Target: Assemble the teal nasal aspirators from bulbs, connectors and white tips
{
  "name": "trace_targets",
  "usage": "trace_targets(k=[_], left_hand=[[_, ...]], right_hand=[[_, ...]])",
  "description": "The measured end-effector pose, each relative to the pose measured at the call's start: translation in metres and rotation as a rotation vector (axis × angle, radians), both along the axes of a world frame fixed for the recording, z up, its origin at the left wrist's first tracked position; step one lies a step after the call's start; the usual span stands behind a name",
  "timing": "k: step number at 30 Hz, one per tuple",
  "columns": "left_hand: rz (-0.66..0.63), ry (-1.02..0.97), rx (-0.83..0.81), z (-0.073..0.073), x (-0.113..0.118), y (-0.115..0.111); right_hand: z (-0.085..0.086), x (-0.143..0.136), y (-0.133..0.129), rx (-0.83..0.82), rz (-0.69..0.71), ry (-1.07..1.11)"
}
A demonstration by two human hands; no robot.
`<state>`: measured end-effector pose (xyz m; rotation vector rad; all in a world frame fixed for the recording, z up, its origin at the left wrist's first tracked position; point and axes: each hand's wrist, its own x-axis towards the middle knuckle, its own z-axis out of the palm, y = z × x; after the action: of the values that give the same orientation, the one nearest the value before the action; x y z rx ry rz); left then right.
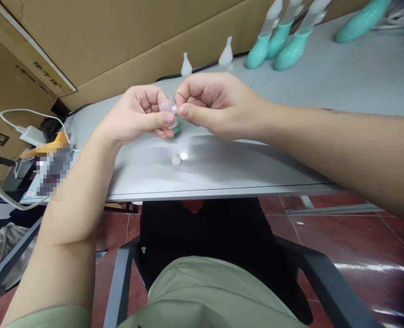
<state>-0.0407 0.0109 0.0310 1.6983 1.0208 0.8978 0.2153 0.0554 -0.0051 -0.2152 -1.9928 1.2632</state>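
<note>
Above the grey table, my left hand (143, 111) is closed on a small translucent plastic piece (166, 106), thumb and fingers pinching it. The fingertips of my right hand (212, 102) are pinched at the piece's right end, where a clear tip shows; the fingers partly hide it. Just below my left fingers, part of a teal bulb (177, 125) is visible; whether it is joined to the piece cannot be made out. A small whitish round piece (176, 159) lies on the table nearer the front edge.
Two white pointed nozzles (186, 64) stand behind my hands. Several teal bulbs with clear tubes (258, 51) stand at the back right, near another teal bulb (360, 23). Cardboard (120, 36) lines the back. A white charger (33, 135), cables and a yellow object (53, 145) lie left.
</note>
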Motion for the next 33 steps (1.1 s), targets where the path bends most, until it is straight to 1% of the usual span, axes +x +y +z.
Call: trace_targets(k=[4,8,12,16,19,21,23,28,30,33], left_hand=[[-0.016,0.043,0.008,-0.002,-0.003,0.001],[-0.019,0.086,0.018,0.002,-0.001,-0.002],[-0.025,0.103,0.007,0.006,0.001,-0.005],[-0.037,0.140,0.013,0.008,0.000,-0.007],[-0.043,0.180,0.024,0.009,0.000,-0.007],[-0.026,0.199,0.044,0.009,0.000,-0.007],[0.000,0.208,0.068,0.008,-0.001,-0.006],[0.046,0.245,0.140,0.004,-0.003,-0.006],[0.066,0.267,0.151,0.004,-0.003,-0.007],[0.046,0.255,0.098,0.008,-0.001,-0.010]], right_hand=[[-0.005,-0.001,0.010,-0.002,0.126,0.011],[-0.006,-0.001,0.019,-0.026,0.179,0.003],[-0.001,0.000,0.020,-0.172,0.178,-0.085],[0.006,-0.001,0.011,-0.369,0.133,-0.164],[0.008,-0.001,0.007,-0.440,0.125,-0.181],[0.007,-0.002,0.007,-0.426,0.134,-0.147],[0.004,-0.003,0.009,-0.372,0.133,-0.091],[-0.001,-0.004,0.015,-0.226,0.007,0.031],[0.000,-0.003,0.017,-0.205,-0.006,0.037],[0.001,-0.001,0.019,-0.219,-0.001,-0.036]])
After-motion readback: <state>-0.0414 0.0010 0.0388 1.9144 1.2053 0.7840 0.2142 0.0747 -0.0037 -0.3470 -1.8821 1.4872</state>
